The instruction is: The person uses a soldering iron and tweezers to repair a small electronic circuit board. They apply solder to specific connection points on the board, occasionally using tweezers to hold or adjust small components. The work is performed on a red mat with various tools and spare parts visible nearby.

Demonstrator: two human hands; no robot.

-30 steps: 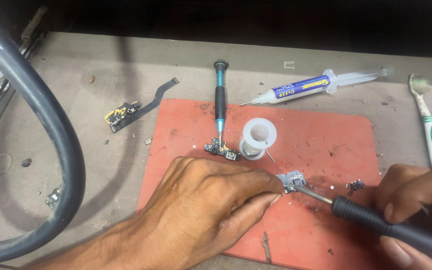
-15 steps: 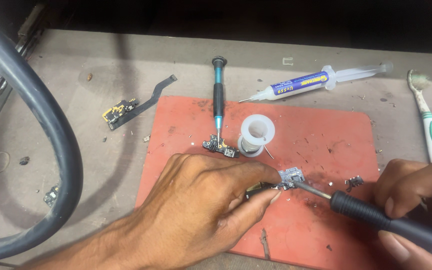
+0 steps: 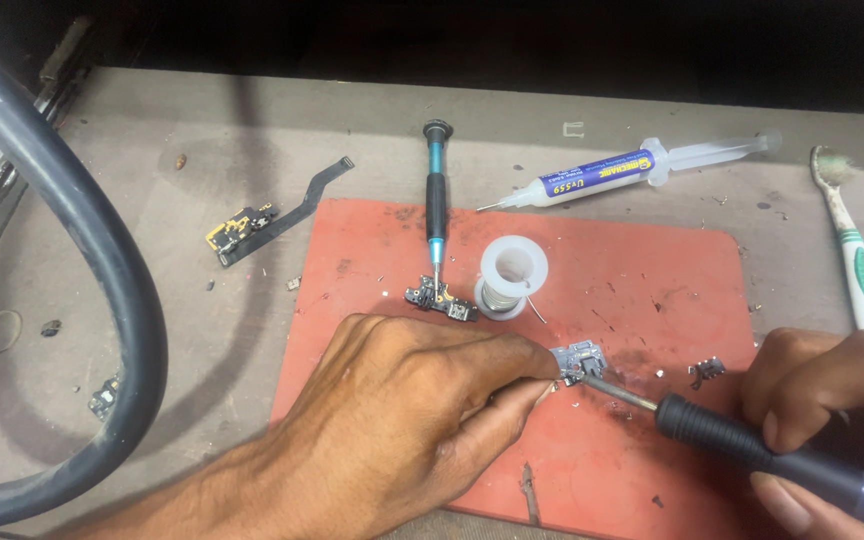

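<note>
Centre of the frame, and the left hand [image 3: 402,410] lies knuckles-up on the red mat [image 3: 652,290], fingertips pinched around a small silvery connector board [image 3: 580,360] — it holds that part flat against the rubbery surface. From the lower right comes the right hand [image 3: 832,385], closed around the dark, rounded handle of a soldering iron [image 3: 752,450], whose thin metal tip meets the board's edge right beside the left fingertips. Judging by that contact, the soldering itself is under way and not finished; the mat around the joint looks scuffed and flecked with tiny bits. A second small board [image 3: 440,298] sits loose above the left hand, at the tip of a slim black-and-teal screwdriver [image 3: 436,195] standing straight up the frame, untouched. Just right of it rests a white plastic spool of solder wire [image 3: 512,275], and a tiny dark component [image 3: 704,372] lies near the right hand. Upper right, off the mat, a clear flux syringe [image 3: 632,170] — and a worn toothbrush [image 3: 852,240] at the far right edge. Upper left, a flat flex cable [image 3: 272,220] lies on the dusty grey bench [image 3: 202,130].
</note>
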